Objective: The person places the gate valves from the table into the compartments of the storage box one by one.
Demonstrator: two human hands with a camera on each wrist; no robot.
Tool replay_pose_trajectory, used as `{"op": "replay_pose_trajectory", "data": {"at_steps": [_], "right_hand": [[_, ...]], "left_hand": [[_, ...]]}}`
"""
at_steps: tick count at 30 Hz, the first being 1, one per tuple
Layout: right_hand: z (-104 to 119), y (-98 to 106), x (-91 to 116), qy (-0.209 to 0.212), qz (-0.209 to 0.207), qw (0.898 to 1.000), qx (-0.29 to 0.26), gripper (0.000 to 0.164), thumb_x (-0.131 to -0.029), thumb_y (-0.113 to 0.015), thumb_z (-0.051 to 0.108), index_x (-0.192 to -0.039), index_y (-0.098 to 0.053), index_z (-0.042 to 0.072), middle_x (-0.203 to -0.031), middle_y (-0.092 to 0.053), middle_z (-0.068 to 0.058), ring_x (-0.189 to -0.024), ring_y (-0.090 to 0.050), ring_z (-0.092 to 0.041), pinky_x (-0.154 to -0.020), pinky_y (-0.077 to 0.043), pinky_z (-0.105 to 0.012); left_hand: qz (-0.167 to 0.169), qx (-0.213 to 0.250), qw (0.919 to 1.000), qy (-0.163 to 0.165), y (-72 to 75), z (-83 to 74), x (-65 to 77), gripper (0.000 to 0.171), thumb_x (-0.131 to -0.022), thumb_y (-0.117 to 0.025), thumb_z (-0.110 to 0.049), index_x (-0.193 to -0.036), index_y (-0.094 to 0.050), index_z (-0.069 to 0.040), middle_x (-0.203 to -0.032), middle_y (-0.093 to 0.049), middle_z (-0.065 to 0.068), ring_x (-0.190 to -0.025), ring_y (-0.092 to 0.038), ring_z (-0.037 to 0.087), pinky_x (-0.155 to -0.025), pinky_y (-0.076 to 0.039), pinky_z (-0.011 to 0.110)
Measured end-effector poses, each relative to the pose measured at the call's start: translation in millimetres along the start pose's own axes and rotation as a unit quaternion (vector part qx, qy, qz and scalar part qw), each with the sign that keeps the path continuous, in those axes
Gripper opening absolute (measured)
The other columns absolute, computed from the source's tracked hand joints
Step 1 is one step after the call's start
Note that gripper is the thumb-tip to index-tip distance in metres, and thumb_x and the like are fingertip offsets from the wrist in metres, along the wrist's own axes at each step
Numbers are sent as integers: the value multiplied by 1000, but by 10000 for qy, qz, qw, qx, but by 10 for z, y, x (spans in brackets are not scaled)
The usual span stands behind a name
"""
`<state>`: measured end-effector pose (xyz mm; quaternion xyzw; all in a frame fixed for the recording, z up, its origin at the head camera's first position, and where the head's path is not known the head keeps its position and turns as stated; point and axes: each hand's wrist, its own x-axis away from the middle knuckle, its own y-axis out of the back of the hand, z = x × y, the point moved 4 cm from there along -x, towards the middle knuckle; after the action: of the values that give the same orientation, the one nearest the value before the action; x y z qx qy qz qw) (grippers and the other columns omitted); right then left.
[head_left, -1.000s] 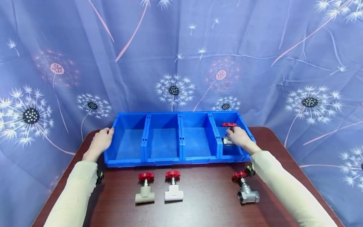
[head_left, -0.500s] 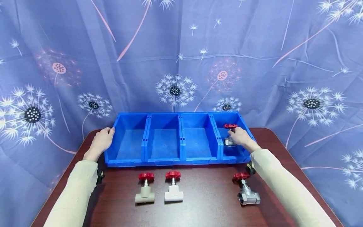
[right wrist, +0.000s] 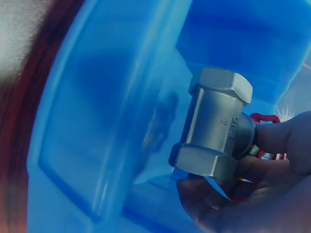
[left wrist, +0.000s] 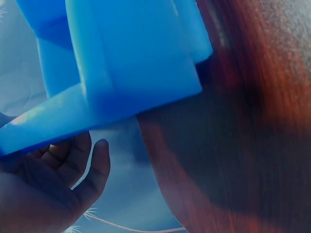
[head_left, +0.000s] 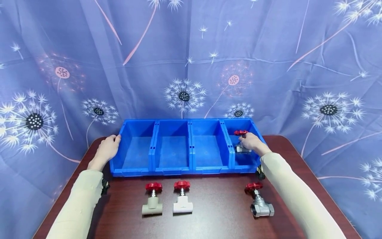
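My right hand (head_left: 251, 142) reaches into the rightmost compartment of the blue bin row (head_left: 172, 170) and grips a metal gate valve (right wrist: 214, 124) with a red handwheel (head_left: 240, 132). In the right wrist view the fingers hold the valve by its neck, just below the wheel, and the silver body hangs close over the compartment floor. My left hand (head_left: 108, 147) holds the outer left rim of the bin row. The left wrist view shows its fingers (left wrist: 99, 162) bent beside the blue wall, partly hidden by it.
A second metal valve with a red wheel (head_left: 261, 206) lies on the dark table (head_left: 215, 219) near my right forearm. In front of the bins lie a beige valve (head_left: 152, 206) and a white valve (head_left: 183, 204), both red-wheeled. A blue dandelion-print curtain (head_left: 143, 83) hangs behind.
My right hand, still gripping the metal valve, has shifted slightly left within the rightmost compartment, and its forearm has moved with it. The left hand stays on the bin rim.
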<state>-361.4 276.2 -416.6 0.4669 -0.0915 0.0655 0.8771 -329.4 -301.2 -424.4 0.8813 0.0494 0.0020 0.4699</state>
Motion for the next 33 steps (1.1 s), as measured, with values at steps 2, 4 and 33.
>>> {"op": "replay_pose_trajectory", "data": {"at_steps": [2,4,33], "right_hand": [[7,-6,-17,-5,103,9999,26,33,-105,-40,21,-84,-55,2,-68,-49,-2,-60,-44,-15,-63,-38,-32],[16,-8,-33,27,162,9998,115,35,-105,-40,21,-79,-55,3,-65,-48,-1,-60,-45,-15,-67,-39,-33],[-83,-168,-271,-485,603,9967,229,25,-102,-44,15,-87,-53,-2,-77,-51,-10,-71,-53,-25,-68,-43,-35]], "left_hand": [[15,-7,10000,7,1,2,-3,60,-106,-23,-46,-108,-57,3,-95,-61,24,-94,-58,44,-71,-44,52],[19,-16,10000,18,5,8,-5,60,-106,-23,-46,-109,-57,3,-96,-61,24,-94,-57,45,-71,-44,53],[35,194,9998,14,-6,-2,10,57,-107,-24,-43,-109,-56,4,-94,-61,23,-96,-57,43,-75,-45,52]]}}
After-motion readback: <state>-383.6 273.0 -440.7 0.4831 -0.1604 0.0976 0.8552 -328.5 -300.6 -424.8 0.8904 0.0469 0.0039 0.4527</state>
